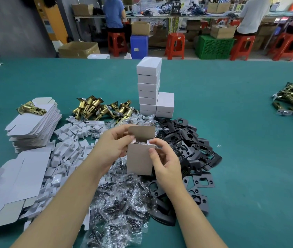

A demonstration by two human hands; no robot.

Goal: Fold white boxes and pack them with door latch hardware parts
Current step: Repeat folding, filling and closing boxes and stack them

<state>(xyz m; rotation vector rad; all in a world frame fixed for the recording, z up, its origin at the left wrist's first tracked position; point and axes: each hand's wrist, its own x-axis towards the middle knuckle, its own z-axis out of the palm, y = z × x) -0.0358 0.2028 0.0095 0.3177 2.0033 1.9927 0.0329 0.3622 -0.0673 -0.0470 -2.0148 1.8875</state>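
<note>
- You are holding the white box [139, 158] upright above the heap of bagged screws [122, 203], open end up, so its contents stay in while you close it.
- Your left hand [112, 145] is gripping the box's left side, fingers curled at the side flap under the raised lid flap [142, 133].
- Your right hand [163, 158] is pinching the right edge, thumb on the front, steadying the thin card.
- Matte black strike plates [192, 140], shiny brass latches [95, 106] and flat box blanks [33, 122] are lying within reach; the closed boxes [149, 88] are standing stacked behind.
</note>
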